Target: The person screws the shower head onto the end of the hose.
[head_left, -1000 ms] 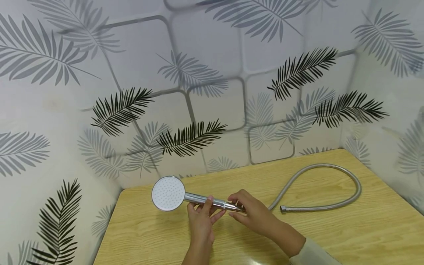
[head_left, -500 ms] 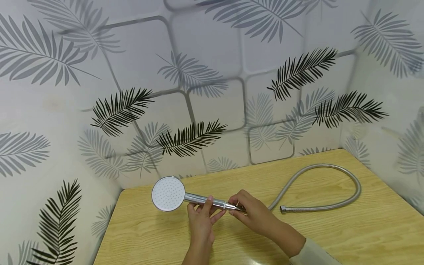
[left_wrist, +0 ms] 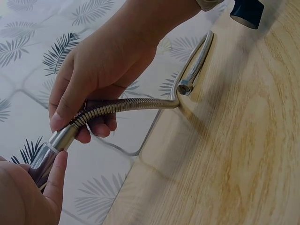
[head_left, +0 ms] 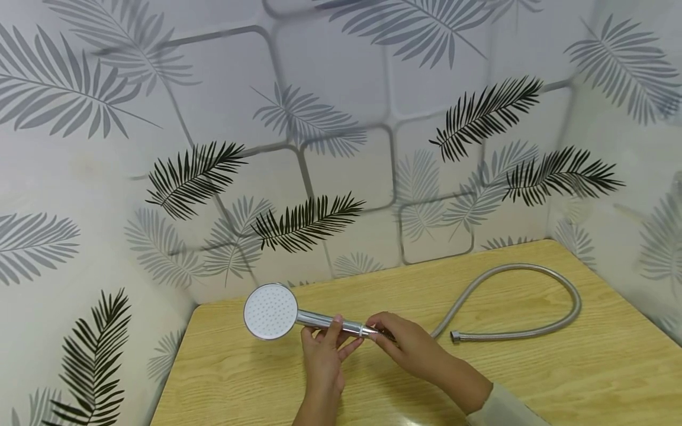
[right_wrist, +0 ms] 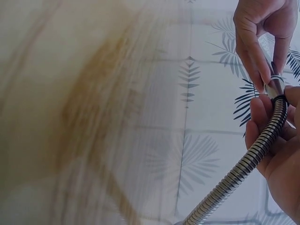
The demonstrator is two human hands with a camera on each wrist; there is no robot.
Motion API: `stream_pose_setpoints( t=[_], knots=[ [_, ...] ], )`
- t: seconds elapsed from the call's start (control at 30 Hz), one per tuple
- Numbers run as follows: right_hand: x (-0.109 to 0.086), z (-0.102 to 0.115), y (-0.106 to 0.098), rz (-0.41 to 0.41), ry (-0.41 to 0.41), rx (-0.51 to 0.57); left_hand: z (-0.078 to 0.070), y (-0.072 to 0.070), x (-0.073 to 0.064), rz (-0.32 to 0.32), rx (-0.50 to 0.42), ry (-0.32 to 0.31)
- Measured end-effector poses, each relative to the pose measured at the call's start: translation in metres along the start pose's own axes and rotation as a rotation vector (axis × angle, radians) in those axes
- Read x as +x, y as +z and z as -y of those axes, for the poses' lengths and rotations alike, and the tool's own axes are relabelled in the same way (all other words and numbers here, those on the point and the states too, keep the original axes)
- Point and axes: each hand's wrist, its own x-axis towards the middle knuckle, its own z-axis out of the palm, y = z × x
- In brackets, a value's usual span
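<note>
A chrome shower head [head_left: 270, 311] with a round white spray face is held above the table by its handle. My left hand [head_left: 324, 362] grips that handle, thumb on top. At the handle's lower end, my right hand [head_left: 412, 346] pinches the shiny connector of a metal shower hose [head_left: 576, 302]. In the left wrist view the connector [left_wrist: 63, 137] meets the handle, and the ribbed hose runs back under the right palm. The right wrist view shows the hose [right_wrist: 234, 180] trailing down from the right fingers. Whether the threads are engaged cannot be seen.
The hose loops over the wooden table [head_left: 240, 378] to the right, its free end nut [head_left: 455, 336] lying near the right forearm. A leaf-patterned wall [head_left: 341, 177] rises behind the table's back edge.
My right fingers have shifted slightly left along the connector, covering more of it. The left hand, shower head and hose loop look the same.
</note>
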Motion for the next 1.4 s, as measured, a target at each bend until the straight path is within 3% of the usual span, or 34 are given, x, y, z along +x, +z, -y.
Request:
stream_pose_setpoints(
  t=[0.2, 0.43, 0.83, 1.4],
  knots=[
    [0.0013, -0.002, 0.0004, 0.046, 0.008, 0.001, 0.0012, 0.0, -0.0008, 0.0, -0.002, -0.009],
    [0.002, 0.0004, 0.001, 0.04, 0.057, 0.014, 0.0011, -0.0012, 0.0001, -0.008, -0.006, -0.01],
    [0.0011, 0.001, 0.0031, -0.06, -0.046, -0.057, 0.0015, -0.0018, 0.0005, -0.018, 0.002, 0.001],
    [0.0017, 0.0005, 0.0019, -0.033, -0.044, -0.056, 0.0009, -0.0015, 0.001, -0.002, 0.005, 0.006]
  ],
)
